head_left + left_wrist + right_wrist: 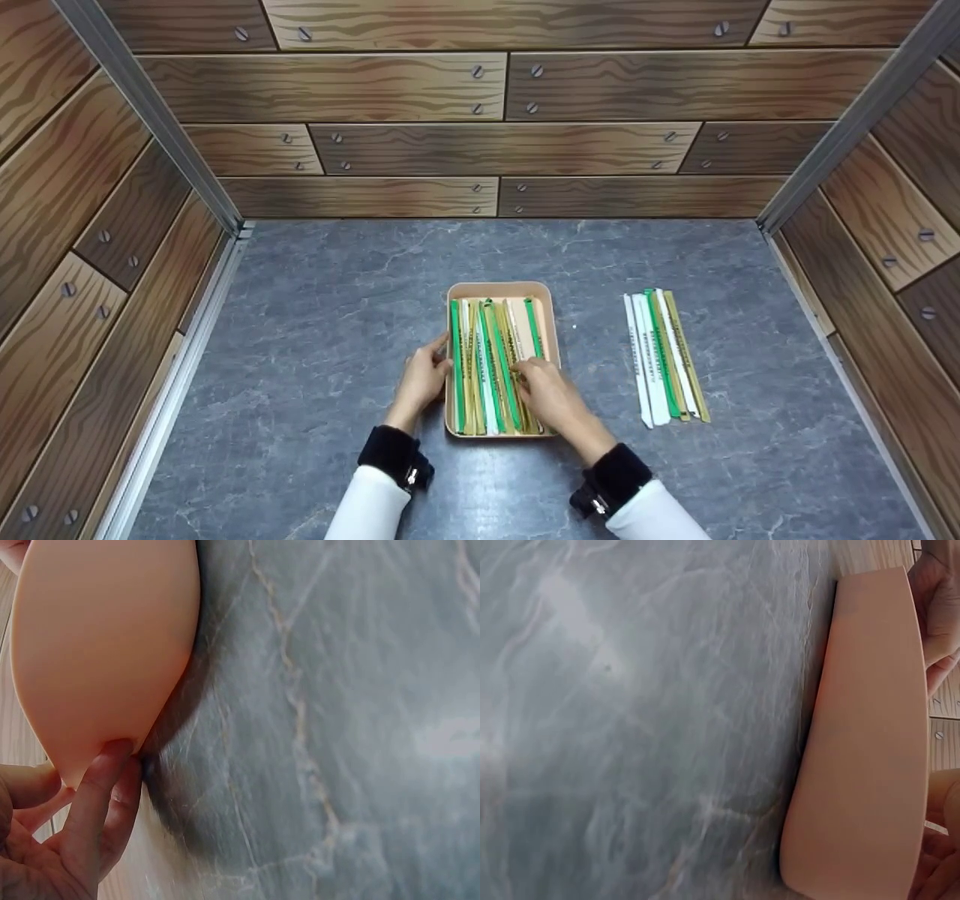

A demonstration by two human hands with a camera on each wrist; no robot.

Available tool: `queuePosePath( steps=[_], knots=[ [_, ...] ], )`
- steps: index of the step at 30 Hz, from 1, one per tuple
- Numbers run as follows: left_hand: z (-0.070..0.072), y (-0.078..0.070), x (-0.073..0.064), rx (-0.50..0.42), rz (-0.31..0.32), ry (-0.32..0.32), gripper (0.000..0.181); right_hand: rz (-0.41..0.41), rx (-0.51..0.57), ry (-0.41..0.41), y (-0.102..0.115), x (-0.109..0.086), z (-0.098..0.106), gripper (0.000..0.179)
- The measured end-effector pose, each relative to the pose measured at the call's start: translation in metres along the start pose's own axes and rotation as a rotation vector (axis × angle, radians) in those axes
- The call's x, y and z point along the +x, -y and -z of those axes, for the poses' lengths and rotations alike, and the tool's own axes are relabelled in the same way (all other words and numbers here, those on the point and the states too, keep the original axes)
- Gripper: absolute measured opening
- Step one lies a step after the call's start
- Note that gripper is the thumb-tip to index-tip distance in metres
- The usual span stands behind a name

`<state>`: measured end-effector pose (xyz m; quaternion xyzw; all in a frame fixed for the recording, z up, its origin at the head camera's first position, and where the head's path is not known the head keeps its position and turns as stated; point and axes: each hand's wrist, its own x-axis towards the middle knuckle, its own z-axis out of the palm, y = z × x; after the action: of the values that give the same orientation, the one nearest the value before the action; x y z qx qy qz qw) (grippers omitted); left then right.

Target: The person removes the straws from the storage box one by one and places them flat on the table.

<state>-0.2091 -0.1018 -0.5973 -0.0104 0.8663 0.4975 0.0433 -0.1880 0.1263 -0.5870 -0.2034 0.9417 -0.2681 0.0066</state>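
White fabric sleeves [367, 506], two, nearest the viewer, each ending in a black wrist cuff [389, 448]; cuffs, two.

Hands, two. Left hand [422, 379]: thumb and fingers holding the tray's left wall. Right hand [551, 394]: fingers bent down over the contents; whether they pinch one stick cannot be told.

Shallow peach-coloured tray with rounded corners [495, 288], one. Place: between the hands, on a grey marbled worktop [315, 360].

Long slim sticks in green, gold and white printed wrappers [457, 367], lying lengthwise in the tray, between the hands. Step in hand, as judged: arranging these side by side, left hand steadying. The next move seems to call for a light fingertip touch in the gap just ahead of the right hand, leaving neighbours undisturbed.

Count, tray: green, four visible, one apart beyond the right hand's fingers; gold and white, several of each, overlapping, exact number not tellable.

Loose group of similar wrapped sticks [654, 375], on the worktop to the right of the right hand, untouched: white, three (one broad, possibly two); green, one; gold, two.
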Motion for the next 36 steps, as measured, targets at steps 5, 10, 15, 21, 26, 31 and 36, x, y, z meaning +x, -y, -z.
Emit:
queuePosePath(
  steps=[5,10,15,21,26,31,36],
  knots=[
    [0.000,0.000,0.000,0.008,0.005,0.000,0.052,-0.034,0.003,0.089,0.002,0.000,-0.002,0.036],
    [0.000,-0.001,-0.001,0.012,0.018,0.000,0.052,-0.023,-0.022,0.102,0.001,-0.001,-0.006,0.040],
    [-0.001,-0.001,0.000,0.017,0.041,-0.004,0.052,-0.031,-0.101,0.069,0.000,0.000,-0.009,0.040],
    [-0.002,-0.002,-0.001,0.016,0.055,-0.004,0.052,-0.077,-0.119,0.034,0.001,0.000,-0.012,0.036],
    [-0.002,-0.001,0.000,0.016,0.040,0.003,0.053,-0.099,-0.123,0.011,0.004,0.001,-0.013,0.033],
    [0.000,-0.002,0.000,-0.010,0.029,0.012,0.052,-0.105,-0.159,0.002,0.008,0.004,-0.016,0.032],
    [0.000,-0.002,0.000,-0.007,0.037,0.009,0.052,-0.115,-0.146,-0.026,0.012,0.005,-0.019,0.038]
  ],
)
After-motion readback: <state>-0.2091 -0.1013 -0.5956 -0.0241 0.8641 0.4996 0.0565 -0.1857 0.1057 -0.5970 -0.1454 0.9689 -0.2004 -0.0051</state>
